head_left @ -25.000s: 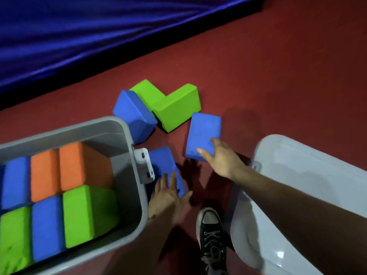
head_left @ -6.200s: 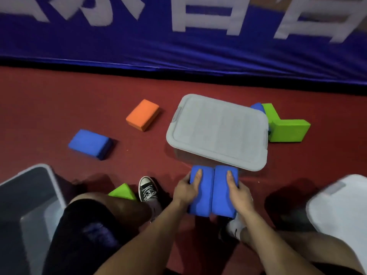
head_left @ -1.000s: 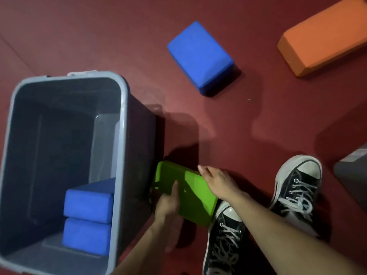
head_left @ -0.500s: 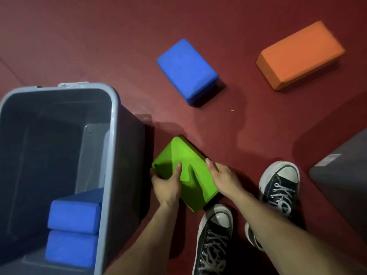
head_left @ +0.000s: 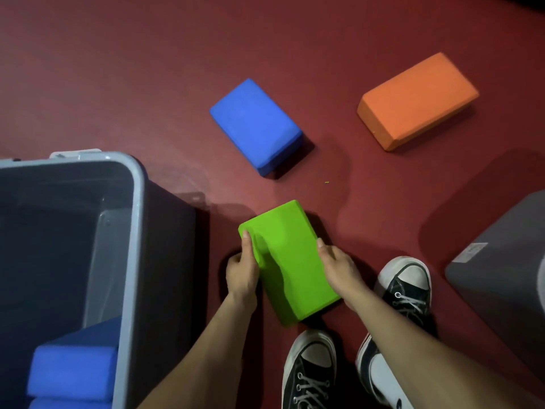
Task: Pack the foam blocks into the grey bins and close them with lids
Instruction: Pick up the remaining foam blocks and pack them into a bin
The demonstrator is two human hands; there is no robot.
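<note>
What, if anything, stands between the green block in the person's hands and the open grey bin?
Nothing loose lies between them. The green block, gripped by the left hand and right hand, must only clear the rim of the grey bin. Two blue blocks occupy its near corner.

Floor (head_left: 118,69): plain dark red. Green foam block (head_left: 290,261): bright lime, one colour throughout. Blue foam block (head_left: 255,124) and orange foam block (head_left: 417,98): solid colour each. Grey bin (head_left: 132,231): light grey rim, darker interior, holding stacked blue blocks (head_left: 73,367). Shoes (head_left: 309,370): black, with white toe caps and laces.
</note>
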